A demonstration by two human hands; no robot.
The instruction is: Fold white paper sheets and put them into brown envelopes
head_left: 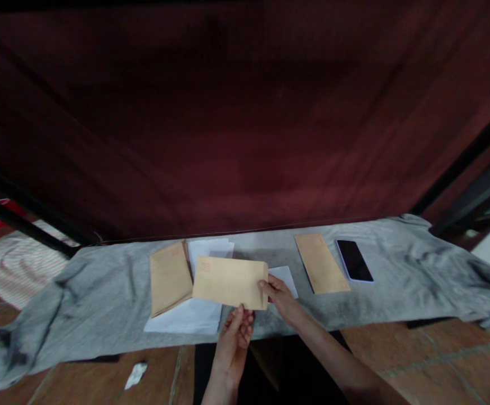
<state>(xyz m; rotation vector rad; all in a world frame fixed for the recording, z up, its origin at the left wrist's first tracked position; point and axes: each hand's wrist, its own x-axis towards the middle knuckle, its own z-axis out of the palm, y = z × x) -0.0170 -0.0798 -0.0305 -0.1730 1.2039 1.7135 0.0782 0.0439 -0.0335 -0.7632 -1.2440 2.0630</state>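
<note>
A tan paper envelope (228, 281) with red print in its upper left corner is held up in front of me. My right hand (279, 291) pinches its right end, thumb on top. At its lower edge, my left hand (237, 332) grips with the thumb in front and fingers curled behind. Left of it, a small stack of similar envelopes (169, 278) lies over white paper sheets (189, 318). Partly hidden behind my right hand is a smaller white paper (286, 278). Another tan envelope (321, 264) lies flat to the right.
A phone (354, 260) lies right of the single envelope. Grey cloth (400, 281) covers the narrow surface, with a dark red panel (245, 140) rising behind it. A white scrap (135, 375) is on the tiled floor, and striped fabric (21, 264) sits at far left.
</note>
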